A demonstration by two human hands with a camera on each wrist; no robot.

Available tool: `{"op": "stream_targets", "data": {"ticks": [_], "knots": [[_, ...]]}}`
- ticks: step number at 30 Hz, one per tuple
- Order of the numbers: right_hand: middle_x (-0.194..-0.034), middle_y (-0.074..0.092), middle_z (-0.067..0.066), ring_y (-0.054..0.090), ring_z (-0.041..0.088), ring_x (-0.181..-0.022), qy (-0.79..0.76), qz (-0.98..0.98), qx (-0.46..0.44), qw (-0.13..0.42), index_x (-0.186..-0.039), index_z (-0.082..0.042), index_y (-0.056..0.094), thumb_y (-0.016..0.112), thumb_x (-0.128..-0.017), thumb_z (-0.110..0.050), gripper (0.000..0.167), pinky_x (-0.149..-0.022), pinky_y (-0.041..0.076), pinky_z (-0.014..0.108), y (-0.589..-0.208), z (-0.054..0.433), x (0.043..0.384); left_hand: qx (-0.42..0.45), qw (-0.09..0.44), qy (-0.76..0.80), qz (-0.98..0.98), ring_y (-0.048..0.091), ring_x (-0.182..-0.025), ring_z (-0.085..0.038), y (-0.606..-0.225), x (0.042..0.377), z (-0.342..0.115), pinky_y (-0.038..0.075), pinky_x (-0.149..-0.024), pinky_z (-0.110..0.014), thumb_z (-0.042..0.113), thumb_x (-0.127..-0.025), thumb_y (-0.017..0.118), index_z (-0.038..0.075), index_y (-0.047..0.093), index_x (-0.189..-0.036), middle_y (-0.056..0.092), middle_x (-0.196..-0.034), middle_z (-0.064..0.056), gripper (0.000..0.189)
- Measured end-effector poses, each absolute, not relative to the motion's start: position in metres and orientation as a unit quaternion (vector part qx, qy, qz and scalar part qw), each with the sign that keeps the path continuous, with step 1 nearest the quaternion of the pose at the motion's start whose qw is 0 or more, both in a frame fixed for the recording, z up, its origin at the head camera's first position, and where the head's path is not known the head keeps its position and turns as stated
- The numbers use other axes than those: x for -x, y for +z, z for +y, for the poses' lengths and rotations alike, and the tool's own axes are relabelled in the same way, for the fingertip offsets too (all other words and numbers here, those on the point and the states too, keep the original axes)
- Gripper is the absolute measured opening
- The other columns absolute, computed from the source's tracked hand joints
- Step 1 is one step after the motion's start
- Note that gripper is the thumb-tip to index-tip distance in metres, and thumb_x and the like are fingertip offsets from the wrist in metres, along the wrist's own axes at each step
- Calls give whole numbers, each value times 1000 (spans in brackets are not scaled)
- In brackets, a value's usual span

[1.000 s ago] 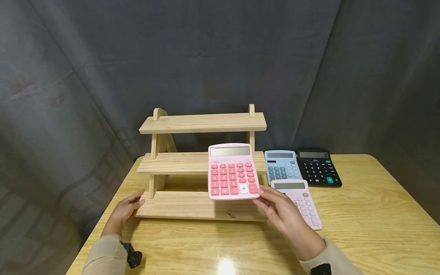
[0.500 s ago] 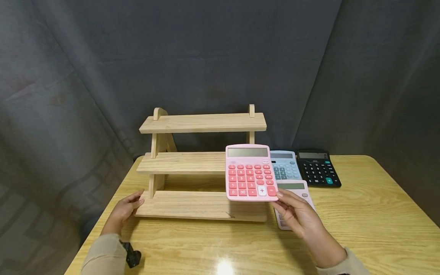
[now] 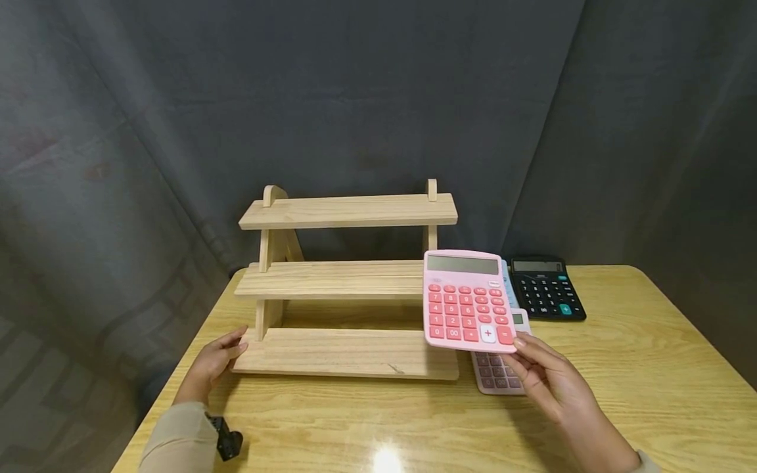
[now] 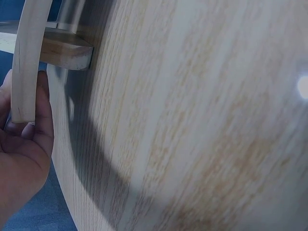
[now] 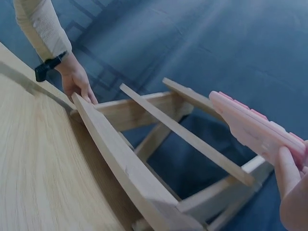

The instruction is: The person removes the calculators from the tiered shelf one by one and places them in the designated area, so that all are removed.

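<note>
My right hand [image 3: 552,381] pinches a pink calculator [image 3: 464,299] by its lower right corner, with the keys facing me. It is held up over the right end of a three-tier wooden display shelf [image 3: 343,351]. In the right wrist view the calculator's edge [image 5: 255,127] shows, clear of the boards. My left hand [image 3: 209,364] holds the left end of the bottom board, and the left wrist view has thumb and fingers on either side of that board [image 4: 26,72]. Partly covered by the held calculator, a light pink calculator [image 3: 499,381] and a blue calculator [image 3: 508,289] lie on the table.
A black calculator [image 3: 547,289] lies at the back right of the wooden table [image 3: 644,368]. Behind everything hangs a dark grey curtain [image 3: 378,98]. The table's left edge runs close by my left forearm.
My right hand has carried the pink calculator rightward, from in front of the shelf's middle to its right end, covering more of the blue calculator. My left hand stays on the bottom board.
</note>
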State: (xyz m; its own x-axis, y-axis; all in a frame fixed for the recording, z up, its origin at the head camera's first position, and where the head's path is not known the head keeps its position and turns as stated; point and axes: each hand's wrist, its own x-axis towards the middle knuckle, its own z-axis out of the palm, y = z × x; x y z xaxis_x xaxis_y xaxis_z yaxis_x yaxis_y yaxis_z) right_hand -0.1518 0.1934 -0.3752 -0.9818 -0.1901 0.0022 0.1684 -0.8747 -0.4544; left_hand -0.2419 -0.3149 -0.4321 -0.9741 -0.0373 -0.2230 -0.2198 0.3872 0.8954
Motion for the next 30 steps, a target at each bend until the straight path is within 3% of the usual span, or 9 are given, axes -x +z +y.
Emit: {"op": "stream_targets", "data": {"ticks": [4, 9, 13, 17, 24, 30], "knots": [[-100, 56, 21, 53, 29, -95, -972, 216, 20, 86, -98, 10, 61, 28, -89, 11, 34, -86, 35, 33, -380, 207, 148, 70, 83, 550, 828, 32, -57, -9, -432, 242, -314, 32, -55, -23, 12, -90, 45, -2, 25, -134, 38, -96, -5, 51], [-101, 55, 22, 52, 31, -96, -978, 192, 9, 78, -99, 11, 60, 27, -89, 11, 34, -87, 33, 34, -396, 227, 146, 77, 84, 551, 826, 33, -56, -9, -433, 242, -314, 33, -55, -22, 13, -90, 46, -1, 25, -134, 38, -103, -10, 51], [-103, 56, 18, 51, 28, -100, -970, 233, -31, 56, -101, 5, 62, 34, -89, 7, 30, -88, 32, 34, -434, 257, 154, 82, 86, 548, 828, 33, -57, -10, -433, 241, -314, 32, -54, -22, 14, -90, 46, 0, 24, -134, 35, -113, -16, 52], [-112, 52, 17, 45, 25, -108, -968, 242, -36, 45, -110, 1, 58, 36, -91, 2, 30, -90, 31, 34, -473, 288, 161, 80, 87, 549, 828, 32, -57, -10, -433, 241, -314, 32, -55, -22, 15, -90, 46, 0, 24, -135, 35, -112, -15, 52], [-100, 56, 19, 51, 27, -99, -976, 196, -83, 52, -97, 4, 63, 34, -91, 3, 30, -90, 30, 32, -436, 282, 144, 82, 88, 546, 829, 32, -56, -10, -434, 241, -314, 32, -54, -23, 14, -90, 46, 1, 24, -135, 35, -112, -15, 52], [-97, 55, 22, 53, 30, -96, -984, 150, -82, 58, -93, 9, 62, 31, -92, 1, 31, -91, 30, 31, -422, 282, 135, 85, 88, 545, 830, 31, -56, -10, -433, 241, -314, 31, -54, -23, 14, -90, 46, 0, 25, -135, 38, -98, -8, 51]]}}
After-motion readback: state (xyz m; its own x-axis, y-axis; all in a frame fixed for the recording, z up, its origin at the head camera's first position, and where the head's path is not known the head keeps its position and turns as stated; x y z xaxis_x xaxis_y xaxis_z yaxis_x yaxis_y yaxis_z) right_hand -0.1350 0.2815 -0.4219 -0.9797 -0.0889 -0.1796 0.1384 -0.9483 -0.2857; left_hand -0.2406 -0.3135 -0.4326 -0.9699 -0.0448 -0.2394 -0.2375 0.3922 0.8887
